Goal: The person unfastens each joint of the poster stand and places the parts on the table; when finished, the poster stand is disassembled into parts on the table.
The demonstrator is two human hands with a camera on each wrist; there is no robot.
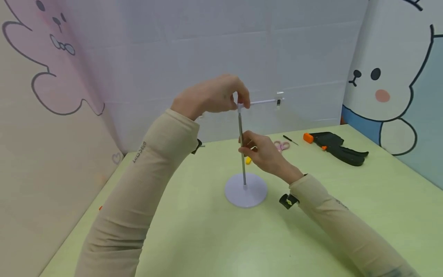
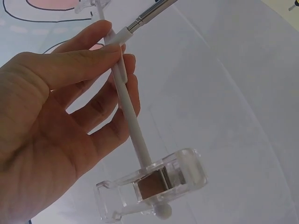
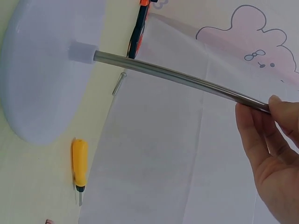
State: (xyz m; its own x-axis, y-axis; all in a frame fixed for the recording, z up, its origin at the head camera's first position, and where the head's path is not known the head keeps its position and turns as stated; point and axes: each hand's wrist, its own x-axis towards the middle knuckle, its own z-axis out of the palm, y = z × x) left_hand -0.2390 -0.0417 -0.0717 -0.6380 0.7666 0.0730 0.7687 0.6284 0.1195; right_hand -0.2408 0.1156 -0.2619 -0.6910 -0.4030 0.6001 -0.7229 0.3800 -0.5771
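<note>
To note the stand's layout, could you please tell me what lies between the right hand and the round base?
Only a stretch of metal pole lies between the right hand and the round base, as the right wrist view shows.

- Pole [image 1: 243,169] on base [image 1: 246,198]
- Crossbar [image 1: 261,102] atop pole
- Clip [image 1: 278,100] at crossbar's three o'clock end
- Screwdriver [image 1: 248,161] at base's twelve o'clock
- Scissors [image 1: 285,146], one o'clock
- Pistol-grip tool [image 1: 333,146], two o'clock

Silver pole [image 1: 243,169], white base [image 1: 256,195], pale green table [image 1: 194,238], beige sleeves [image 1: 128,207], yellow screwdriver handle [image 3: 80,156]
</note>
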